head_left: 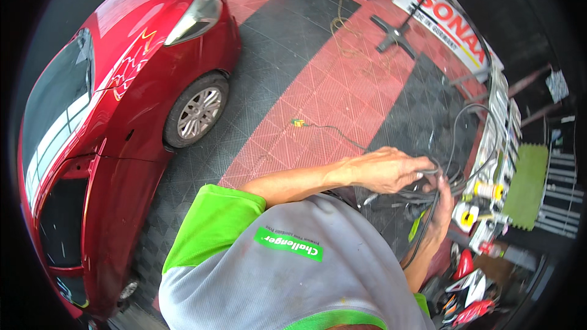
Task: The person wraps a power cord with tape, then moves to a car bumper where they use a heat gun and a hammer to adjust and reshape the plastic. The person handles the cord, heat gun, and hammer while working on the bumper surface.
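A long dark electrical cable lies in loose coils at my two hands. My left hand reaches across my front, its fingers closed on a strand of it. Just to the right, my right hand is wrapped round the gathered coils, with a strand hanging down beside its wrist. One wide loop stands out to the right of the hands. From my left hand the cable runs left along the floor to a yellow-and-green plug end.
A red car stands at the left. A sign board leans at the far right, with a black cross-shaped stand foot before it. Rope lies on the tiled floor. Bottles and a green mat are at the right.
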A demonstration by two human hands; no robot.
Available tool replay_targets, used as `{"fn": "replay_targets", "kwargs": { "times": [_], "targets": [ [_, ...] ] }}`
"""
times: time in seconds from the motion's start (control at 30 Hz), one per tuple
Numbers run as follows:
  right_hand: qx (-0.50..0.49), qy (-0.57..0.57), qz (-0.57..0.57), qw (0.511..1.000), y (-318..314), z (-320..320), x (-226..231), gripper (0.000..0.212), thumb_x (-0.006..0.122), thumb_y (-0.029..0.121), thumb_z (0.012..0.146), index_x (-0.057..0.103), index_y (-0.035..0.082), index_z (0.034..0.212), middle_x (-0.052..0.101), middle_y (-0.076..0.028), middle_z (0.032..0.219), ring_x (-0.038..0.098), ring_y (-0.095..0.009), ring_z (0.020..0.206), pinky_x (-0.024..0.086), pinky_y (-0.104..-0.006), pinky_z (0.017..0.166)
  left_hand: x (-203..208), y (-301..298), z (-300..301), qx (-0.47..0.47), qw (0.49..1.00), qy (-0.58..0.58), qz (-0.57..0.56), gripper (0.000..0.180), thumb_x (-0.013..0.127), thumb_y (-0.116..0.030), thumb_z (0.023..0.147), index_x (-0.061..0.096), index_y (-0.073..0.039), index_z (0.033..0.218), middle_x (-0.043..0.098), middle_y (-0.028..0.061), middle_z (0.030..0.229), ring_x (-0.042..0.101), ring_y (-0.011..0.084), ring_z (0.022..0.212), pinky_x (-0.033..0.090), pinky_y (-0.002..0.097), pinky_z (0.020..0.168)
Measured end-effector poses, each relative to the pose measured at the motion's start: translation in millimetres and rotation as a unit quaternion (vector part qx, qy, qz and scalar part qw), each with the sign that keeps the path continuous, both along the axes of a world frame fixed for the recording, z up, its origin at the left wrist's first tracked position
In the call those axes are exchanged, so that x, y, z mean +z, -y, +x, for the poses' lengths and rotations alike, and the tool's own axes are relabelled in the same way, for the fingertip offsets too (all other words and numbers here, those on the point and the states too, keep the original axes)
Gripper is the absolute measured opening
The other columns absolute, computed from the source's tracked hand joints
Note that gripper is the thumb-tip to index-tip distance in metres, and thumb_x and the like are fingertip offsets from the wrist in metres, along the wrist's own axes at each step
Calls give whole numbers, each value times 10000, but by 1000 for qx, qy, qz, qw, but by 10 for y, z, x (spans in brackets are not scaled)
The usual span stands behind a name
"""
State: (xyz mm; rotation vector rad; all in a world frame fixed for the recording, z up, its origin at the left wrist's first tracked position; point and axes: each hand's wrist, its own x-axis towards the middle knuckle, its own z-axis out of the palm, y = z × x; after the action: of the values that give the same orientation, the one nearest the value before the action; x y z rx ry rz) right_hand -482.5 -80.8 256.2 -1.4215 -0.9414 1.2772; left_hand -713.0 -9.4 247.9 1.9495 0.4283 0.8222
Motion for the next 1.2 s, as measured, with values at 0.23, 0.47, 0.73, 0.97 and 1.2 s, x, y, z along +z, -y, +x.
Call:
{"fn": "replay_targets", "kwargs": {
  "times": [0.23, 0.47, 0.73, 0.97, 1.2],
  "targets": [
    [120, -195, 88, 969, -2414, -1530, 379, 458, 541, 219, 987, 476, 26, 1397, 676, -98, 1102, 635, -94, 877, 547, -232, 687, -388, -1707, -1360, 285, 958, 23, 29, 185, 611, -210, 931, 646, -111, 1084, 694, 169, 916, 675, 390, 877, 524, 483, 712],
    [231, -186, 190, 936, -4673, -2484, 726, 415, 552, 151, 983, 495, -2, 1364, 585, -50, 953, 546, -69, 659, 475, -187, 541, -1514, -3634, -2439, 516, 854, -62, -40, 230, 650, -269, 939, 683, -52, 1007, 661, 129, 862, 656, 320, 910, 505, 477, 763],
    [221, -195, 261, 919, -6587, -2959, 1470, 359, 540, 73, 975, 483, -83, 1293, 513, -82, 890, 549, -95, 711, 584, -242, 648, -2290, -5146, -2906, 471, 820, -303, -118, 340, 621, -395, 947, 743, -95, 1051, 685, 173, 986, 642, 344, 1056, 511, 491, 877],
    [239, -224, 324, 888, -8324, -3415, 1646, 307, 472, 65, 1014, 493, -64, 1292, 512, -112, 912, 578, -157, 813, 591, -316, 721, -2687, -7083, -3959, 381, 801, -354, -297, 400, 574, -470, 965, 748, -145, 1121, 724, 177, 1090, 672, 334, 1095, 512, 472, 925],
    [73, -111, 362, 923, -10318, -4177, 1748, 341, 550, 47, 979, 546, -96, 1288, 562, -110, 990, 552, -125, 878, 505, -271, 836, -2934, -8958, -5483, 400, 812, -217, -367, 428, 635, -461, 943, 733, -92, 1135, 719, 175, 1106, 653, 338, 1126, 498, 466, 955]
  ]
}}
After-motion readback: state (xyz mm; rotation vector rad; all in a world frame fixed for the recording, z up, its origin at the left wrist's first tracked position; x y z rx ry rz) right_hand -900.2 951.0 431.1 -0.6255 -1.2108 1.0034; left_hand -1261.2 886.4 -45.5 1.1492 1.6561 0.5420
